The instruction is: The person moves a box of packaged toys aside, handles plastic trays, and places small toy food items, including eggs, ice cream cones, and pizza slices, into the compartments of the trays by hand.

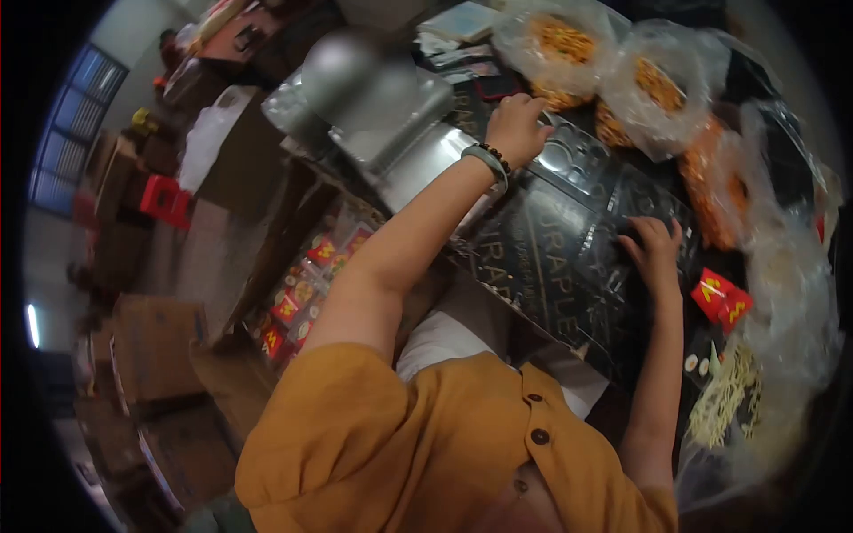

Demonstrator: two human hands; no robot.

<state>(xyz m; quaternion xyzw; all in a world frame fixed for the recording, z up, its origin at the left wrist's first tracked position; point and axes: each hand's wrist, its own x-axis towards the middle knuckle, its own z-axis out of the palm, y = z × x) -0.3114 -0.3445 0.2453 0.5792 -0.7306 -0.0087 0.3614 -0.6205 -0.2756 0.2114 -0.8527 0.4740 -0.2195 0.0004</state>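
Observation:
A clear plastic molded tray (582, 178) lies on the black tabletop (533, 244), which carries gold lettering. At the tray's upper left edge is my left hand (520, 131), with bracelets on the wrist and its fingers curled in a grip on that edge. My right hand (656, 247) is over the tray's right side with thumb and fingers apart, fingertips close to the plastic. Just right of it sits a red packet (721, 298) with yellow marks. Below that are small egg-like half pieces (697, 364) and a heap of pale yellow strips (727, 395).
A silver metal machine (391, 107) stands left of the tabletop. Plastic bags of orange pieces (569, 43) line the far side, with a bag of redder pieces (709, 186) at right. An open carton (293, 306) holds packs with red packets. Cardboard boxes (160, 346) and a red stool (165, 200) stand left.

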